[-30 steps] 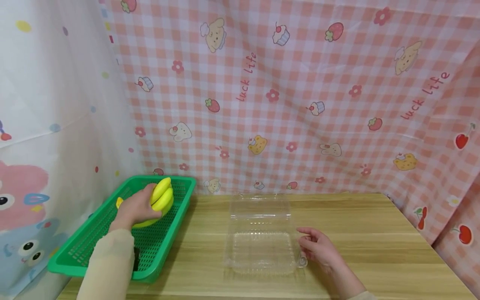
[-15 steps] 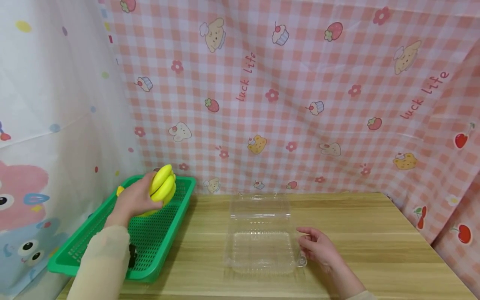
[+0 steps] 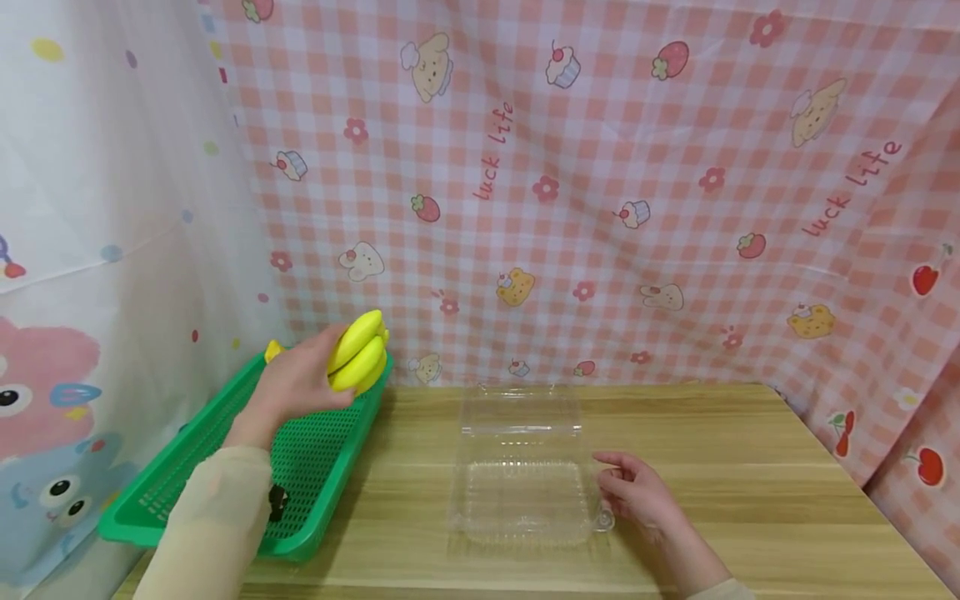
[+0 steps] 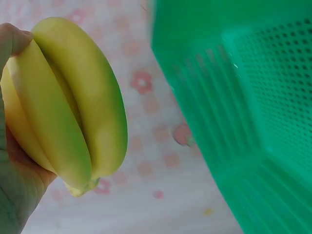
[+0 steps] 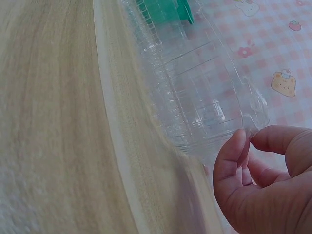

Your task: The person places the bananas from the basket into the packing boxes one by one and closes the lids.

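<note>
Item: bunch of yellow bananas [image 3: 362, 362], gripped in your left hand [image 3: 300, 377], raised over the far right corner of the basket; the left wrist view shows it apart from the basket wall, your thumb against one banana.

Item: green basket [image 3: 324, 500], perforated, along the table's left edge, its length running from near to far. Contents: one small black object [image 3: 278, 503] at its near end, too small to identify.

Item: transparent container [image 3: 528, 504], plastic, at the middle of the table, its lid [image 3: 521, 412] laid open toward the table's far edge. Your right hand [image 3: 645, 500] is at its right side, thumb and forefinger pinching the rim.

Item: table [image 3: 720, 442], wood-grained, far edge against a pink checked cloth [image 3: 600, 150] printed with cupcakes, strawberries, flowers and animal heads, lettered "luck life".

Item: white cloth [image 3: 150, 125], dotted and patterned with cartoon figures, hanging beyond the table's left edge.

Item: pale cream sleeve [image 3: 213, 517], on your left arm.
</note>
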Demonstrator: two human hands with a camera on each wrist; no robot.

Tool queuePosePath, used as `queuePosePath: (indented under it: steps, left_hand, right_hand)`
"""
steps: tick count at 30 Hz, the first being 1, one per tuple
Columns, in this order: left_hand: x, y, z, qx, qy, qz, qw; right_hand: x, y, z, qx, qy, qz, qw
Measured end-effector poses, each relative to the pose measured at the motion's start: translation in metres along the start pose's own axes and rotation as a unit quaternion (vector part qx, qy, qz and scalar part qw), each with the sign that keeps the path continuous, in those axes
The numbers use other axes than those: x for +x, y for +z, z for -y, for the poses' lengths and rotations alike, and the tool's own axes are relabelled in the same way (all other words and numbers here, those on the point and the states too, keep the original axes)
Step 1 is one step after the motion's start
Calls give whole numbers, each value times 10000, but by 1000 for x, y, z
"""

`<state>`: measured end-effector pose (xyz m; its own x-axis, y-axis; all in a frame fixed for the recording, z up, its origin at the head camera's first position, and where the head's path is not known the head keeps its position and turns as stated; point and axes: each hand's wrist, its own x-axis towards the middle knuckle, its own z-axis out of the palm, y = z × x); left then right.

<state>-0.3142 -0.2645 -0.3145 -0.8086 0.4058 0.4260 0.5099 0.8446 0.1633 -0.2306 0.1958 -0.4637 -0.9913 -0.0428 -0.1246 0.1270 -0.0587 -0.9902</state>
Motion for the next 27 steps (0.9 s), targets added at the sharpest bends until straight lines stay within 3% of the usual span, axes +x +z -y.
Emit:
queuePosePath:
  steps: [8,15,27]
  left_hand:
    - [11,3,-44,-43,913,-279,9954]
    - [16,11,-77,-122,1501,-430,9877]
    - [13,46,-119,-401,1844,-237,9817]
  right_hand:
    - [0,0,0,-7,-31,-5,10000]
    - [0,1,-1,-24,-43,-11,10000]
    - [-1,0,-2,51,-55,34,10000]
